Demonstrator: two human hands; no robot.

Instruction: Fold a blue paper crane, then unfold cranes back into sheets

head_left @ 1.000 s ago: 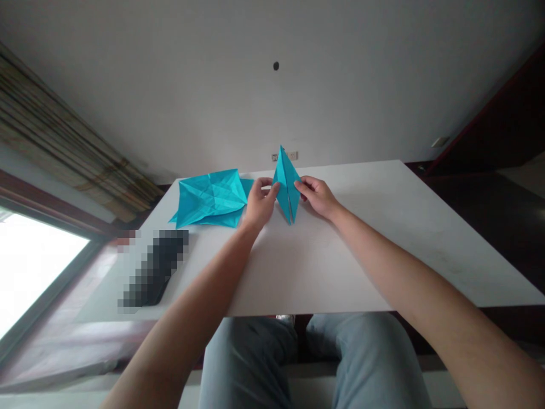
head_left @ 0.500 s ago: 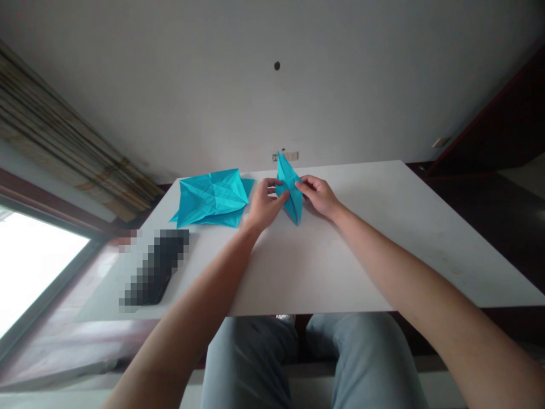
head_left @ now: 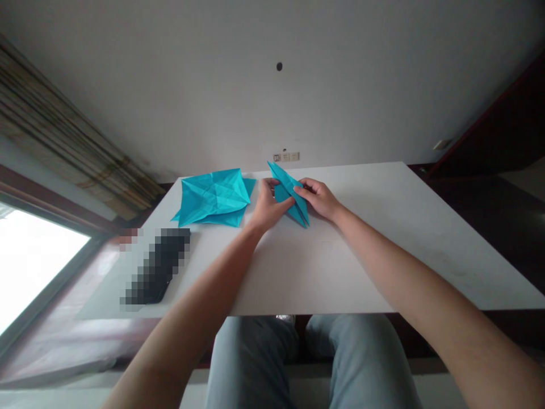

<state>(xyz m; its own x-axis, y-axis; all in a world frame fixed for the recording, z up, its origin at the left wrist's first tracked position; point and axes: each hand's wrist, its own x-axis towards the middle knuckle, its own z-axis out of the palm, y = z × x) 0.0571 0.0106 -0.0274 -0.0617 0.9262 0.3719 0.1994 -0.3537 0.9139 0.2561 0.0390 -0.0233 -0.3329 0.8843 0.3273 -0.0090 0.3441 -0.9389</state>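
A blue piece of folded paper, long and pointed at both ends, is held between my hands above the white table. My left hand grips its left side, thumb on the near face and fingers behind the left edge. On the opposite edge, my right hand pinches the paper with the thumb in front; its other fingers are partly hidden behind. Two narrow points show at the paper's lower end. Close to my left hand, creased blue paper sheets lie on the table, one over another.
The white table spreads under my arms, its near edge just above my knees. A dark, pixelated flat object lies at the left. Behind the table is a wall with sockets. A curtain hangs at the left.
The folded paper has tilted, its top point swinging left and its lower end right. Its lower end now shows two separate points. Both hands keep hold of it.
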